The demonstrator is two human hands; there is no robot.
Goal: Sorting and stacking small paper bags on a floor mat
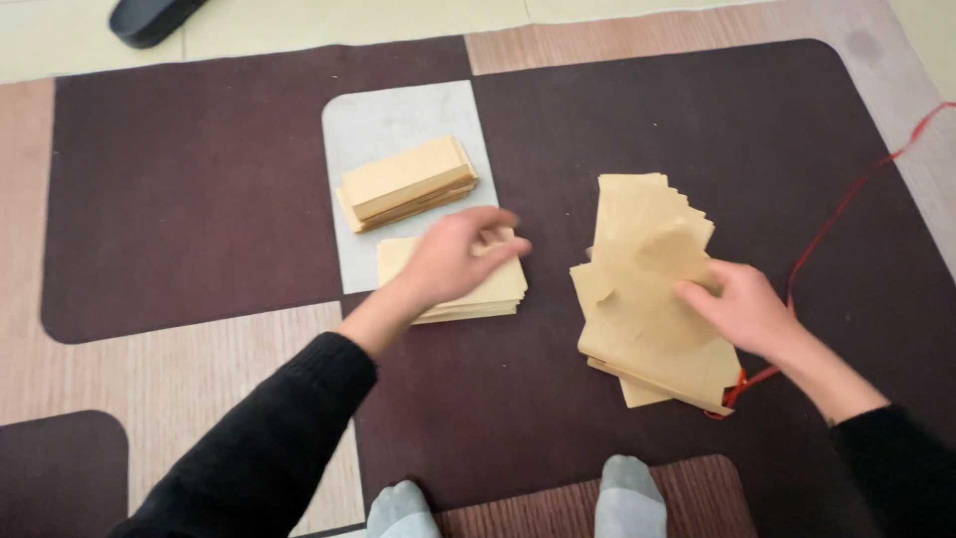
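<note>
Sorting step, seemingly: left hand (pixel 453 261), fingers loosely curled, hovers over the near folded stack (pixel 468 284) mid-rug (pixel 199 199); right hand (pixel 742 309) fingers press the loose paper pile (pixel 647 289), apart; next needs pinching one sheet.

Three lots of flat tan paper envelopes lie on the brown and beige patterned rug (pixel 199 179). A neat rectangular stack of folded tan paper envelopes (pixel 406 183) sits on the rug's pale grey patch, tilted. Just below it lies a second low stack of tan envelopes (pixel 498 291), partly under the left hand (pixel 453 257). To the right, a fanned, loose pile of larger tan paper sheets (pixel 647 289) spreads under the right hand (pixel 742 309).
</note>
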